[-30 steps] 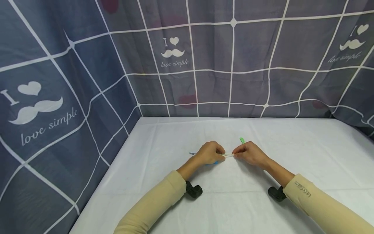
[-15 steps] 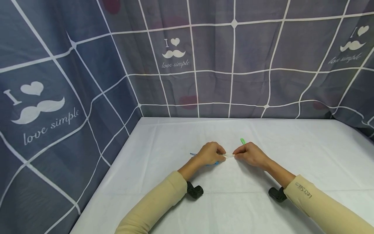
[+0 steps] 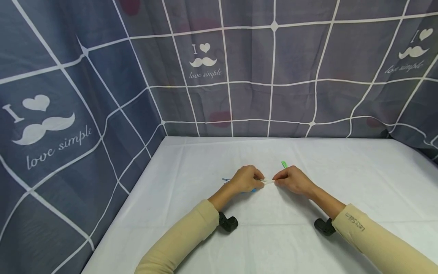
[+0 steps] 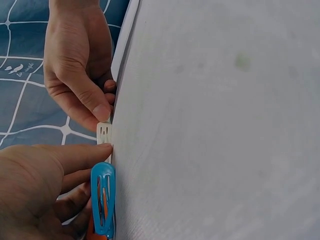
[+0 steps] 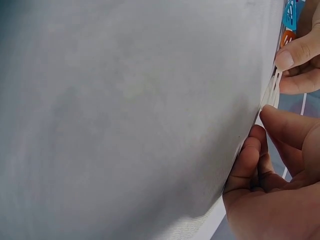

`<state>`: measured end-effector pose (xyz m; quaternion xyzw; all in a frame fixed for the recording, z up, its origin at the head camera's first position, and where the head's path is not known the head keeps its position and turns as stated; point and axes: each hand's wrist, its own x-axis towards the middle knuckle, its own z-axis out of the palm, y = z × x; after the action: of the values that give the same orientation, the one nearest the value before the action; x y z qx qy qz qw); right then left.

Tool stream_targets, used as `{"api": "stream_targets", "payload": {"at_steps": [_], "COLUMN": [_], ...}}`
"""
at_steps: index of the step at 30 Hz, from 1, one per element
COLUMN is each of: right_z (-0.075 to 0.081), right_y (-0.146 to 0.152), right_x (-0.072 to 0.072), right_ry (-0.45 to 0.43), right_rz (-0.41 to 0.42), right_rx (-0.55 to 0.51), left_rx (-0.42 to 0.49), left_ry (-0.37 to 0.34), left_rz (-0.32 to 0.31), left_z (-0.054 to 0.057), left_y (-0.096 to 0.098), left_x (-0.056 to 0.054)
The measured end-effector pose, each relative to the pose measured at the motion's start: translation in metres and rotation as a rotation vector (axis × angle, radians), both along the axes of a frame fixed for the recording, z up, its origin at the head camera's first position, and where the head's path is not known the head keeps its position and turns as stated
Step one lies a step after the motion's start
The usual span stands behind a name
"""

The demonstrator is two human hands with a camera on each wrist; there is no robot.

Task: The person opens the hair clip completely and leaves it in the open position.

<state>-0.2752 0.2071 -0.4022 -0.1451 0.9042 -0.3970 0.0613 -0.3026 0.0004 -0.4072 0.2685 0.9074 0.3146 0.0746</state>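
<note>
A white snap hair clip (image 3: 269,182) spans the small gap between my two hands. My left hand (image 3: 244,179) pinches one end of it between thumb and fingertip. The other end is pinched by my right hand (image 3: 292,179). In the left wrist view, a blue snap hair clip (image 4: 103,168) lies just beside the left fingers, overlapping an orange clip (image 4: 91,231). The right wrist view shows the white clip (image 5: 272,91) lifted apart into layers, with its ends hidden by the fingertips. A green clip (image 3: 284,164) pokes out behind the right hand.
A white cloth covers the table (image 3: 212,160). Blue-grey checked curtains (image 3: 249,102) stand along its back and left sides. Black wrist cameras (image 3: 228,223) sit under both wrists, close above the cloth.
</note>
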Motion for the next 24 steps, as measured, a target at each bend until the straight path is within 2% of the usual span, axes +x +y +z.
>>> {"api": "stream_targets", "payload": {"at_steps": [14,19,24], "right_z": [-0.0004,0.0012,0.0049], "right_y": [0.0015,0.0025,0.004], "right_x": [0.0001,0.001,0.0022], "right_ry": [0.01,-0.009,-0.03], "right_rz": [-0.005,-0.005,-0.003], "right_rx": [-0.006,-0.03,-0.046], "left_rx": [-0.008,-0.016,-0.015], "left_ry": [0.001,0.003,-0.025], "left_rz": [0.007,-0.002,0.012], "left_z": [-0.001,0.0007,0.0033], "left_y": [0.0007,0.0009,0.0024], "left_x": [-0.0012,-0.0011,-0.0011]}}
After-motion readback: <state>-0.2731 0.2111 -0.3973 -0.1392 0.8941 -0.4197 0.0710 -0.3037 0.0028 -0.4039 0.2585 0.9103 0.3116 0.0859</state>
